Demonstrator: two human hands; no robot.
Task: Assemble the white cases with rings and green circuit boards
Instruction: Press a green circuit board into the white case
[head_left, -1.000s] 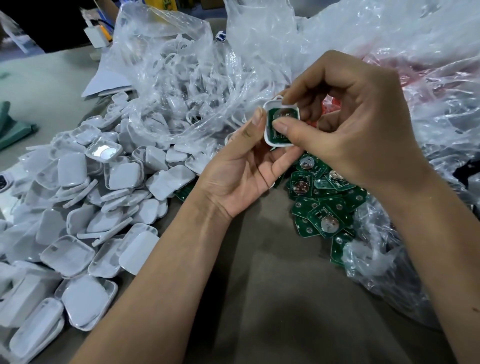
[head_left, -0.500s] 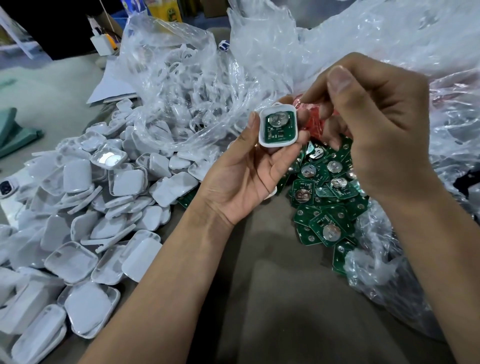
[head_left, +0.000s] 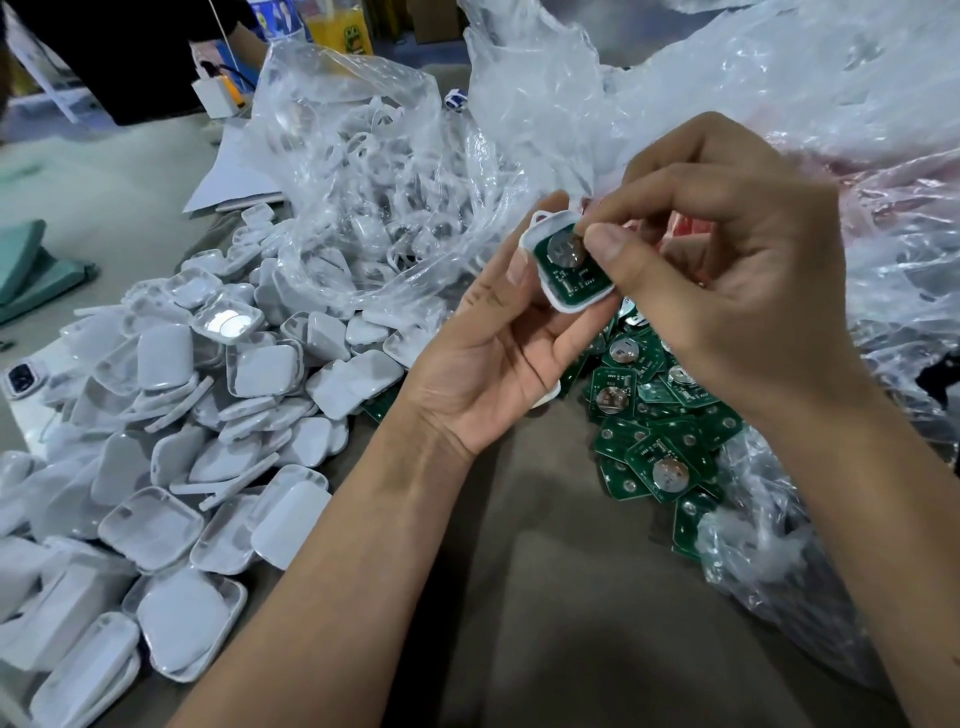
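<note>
My bench (head_left: 545, 597) is covered in a dull brown-grey cloth, paler toward its far left corner, where a folded green cloth (head_left: 31, 265) lies. Beyond the far edge stand a yellow carton (head_left: 340, 26) and a small white box (head_left: 218, 96), dim and partly cut off.

Along the left edge sprawls a heap of white case halves (head_left: 171, 415), too many to count. One clear bag (head_left: 384, 208) of white rings sits behind it at the middle of the far side, and more crumpled plastic (head_left: 779, 78) fills the far right corner. The green circuit boards (head_left: 660, 436) lie in a loose pile at the right, well over a dozen, each with a round silver disc.

I hold one white case (head_left: 563, 260) above that pile, open side up, a small loop on its top corner. One green board (head_left: 571, 270) with its silver disc sits inside. My left hand (head_left: 493, 364) cradles the case, thumb curled against its rim. My right hand (head_left: 727, 270) pinches down at the board's upper corner with thumb and forefinger.
</note>
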